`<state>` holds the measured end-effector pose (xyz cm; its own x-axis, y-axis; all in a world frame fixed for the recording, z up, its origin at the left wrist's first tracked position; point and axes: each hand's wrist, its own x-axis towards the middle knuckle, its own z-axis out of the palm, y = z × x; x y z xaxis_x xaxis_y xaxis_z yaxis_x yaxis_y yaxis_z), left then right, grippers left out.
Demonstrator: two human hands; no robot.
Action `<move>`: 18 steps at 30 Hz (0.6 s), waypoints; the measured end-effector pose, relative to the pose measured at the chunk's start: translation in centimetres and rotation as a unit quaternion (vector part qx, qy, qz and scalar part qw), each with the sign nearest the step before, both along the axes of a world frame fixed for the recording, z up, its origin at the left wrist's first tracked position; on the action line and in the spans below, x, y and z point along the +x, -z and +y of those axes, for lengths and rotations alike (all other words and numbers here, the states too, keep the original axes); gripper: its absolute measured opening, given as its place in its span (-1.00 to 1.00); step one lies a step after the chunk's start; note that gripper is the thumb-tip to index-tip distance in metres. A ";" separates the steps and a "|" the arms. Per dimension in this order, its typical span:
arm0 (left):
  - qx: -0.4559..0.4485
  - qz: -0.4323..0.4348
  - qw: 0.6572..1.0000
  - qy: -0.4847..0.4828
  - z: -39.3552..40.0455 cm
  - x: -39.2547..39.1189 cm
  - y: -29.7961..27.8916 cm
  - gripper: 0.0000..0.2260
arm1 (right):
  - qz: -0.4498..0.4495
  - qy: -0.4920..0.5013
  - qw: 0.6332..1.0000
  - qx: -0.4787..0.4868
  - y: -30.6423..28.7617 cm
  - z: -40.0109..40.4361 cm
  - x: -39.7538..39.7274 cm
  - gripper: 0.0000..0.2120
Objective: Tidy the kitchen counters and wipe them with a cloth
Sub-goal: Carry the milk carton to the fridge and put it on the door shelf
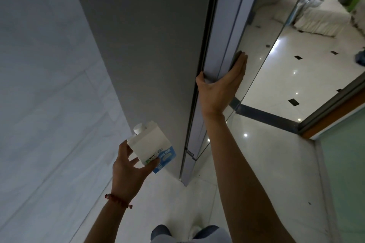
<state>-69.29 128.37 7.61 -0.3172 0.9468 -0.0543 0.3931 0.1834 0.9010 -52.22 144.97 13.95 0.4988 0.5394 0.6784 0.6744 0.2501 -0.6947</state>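
Note:
I stand in front of a tall grey fridge (pixel 154 49). My right hand (pixel 221 86) grips the edge of its glossy door (pixel 225 25), thumb on the near side and fingers flat on the reflective front. My left hand (pixel 128 173) holds a white and blue milk carton (pixel 151 146) with a round white cap, low beside the fridge's grey side panel. A red bead bracelet (pixel 118 200) sits on my left wrist. No counter or cloth is in view.
A pale tiled wall (pixel 39 84) rises on the left. A shiny white floor (pixel 276 153) with small black tiles runs right, past a sliding door track (pixel 325 112), to a white covered bed (pixel 324 15). My feet show at the bottom.

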 end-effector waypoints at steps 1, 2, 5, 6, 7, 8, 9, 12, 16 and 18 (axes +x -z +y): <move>-0.001 0.002 1.000 -0.003 -0.1 -0.1 -0.1 -0.36 | -0.003 0.005 1.000 0.008 0.0 0.1 0.0 -0.09; -0.001 0.002 1.000 -0.006 -0.2 -0.3 -0.2 -0.36 | -0.007 0.010 1.000 0.015 -0.1 0.1 0.0 -0.10; -0.002 0.002 1.000 -0.012 -0.6 -0.6 -0.5 -0.36 | -0.012 0.017 1.000 0.019 -0.2 0.2 0.0 -0.10; -0.002 0.003 1.000 -0.012 -0.7 -0.7 -0.6 -0.36 | -0.011 0.018 1.000 0.018 -0.2 0.2 0.0 -0.10; -0.003 0.002 1.000 -0.011 -0.8 -0.7 -0.7 -0.36 | -0.011 0.019 1.000 0.017 -0.2 0.2 0.0 -0.10; -0.002 -0.002 1.000 -0.011 -0.9 -0.7 -0.8 -0.36 | -0.013 0.021 1.000 0.016 -0.2 0.2 0.0 -0.10; -0.001 -0.006 1.000 -0.010 -0.9 -0.7 -1.0 -0.36 | -0.016 0.023 0.999 0.017 -0.2 0.2 0.0 -0.11; 0.010 -0.001 1.000 -0.002 -0.8 -0.6 -1.6 -0.35 | -0.013 0.020 0.999 0.022 -0.2 0.0 0.2 -0.11; 0.027 0.006 0.999 0.024 0.2 0.0 -2.8 -0.35 | 0.019 -0.015 1.000 0.008 0.1 -2.0 3.4 -0.08; 0.033 -0.002 0.998 0.047 1.1 0.6 -3.1 -0.35 | 0.025 -0.034 0.999 -0.008 0.1 -3.5 6.1 -0.03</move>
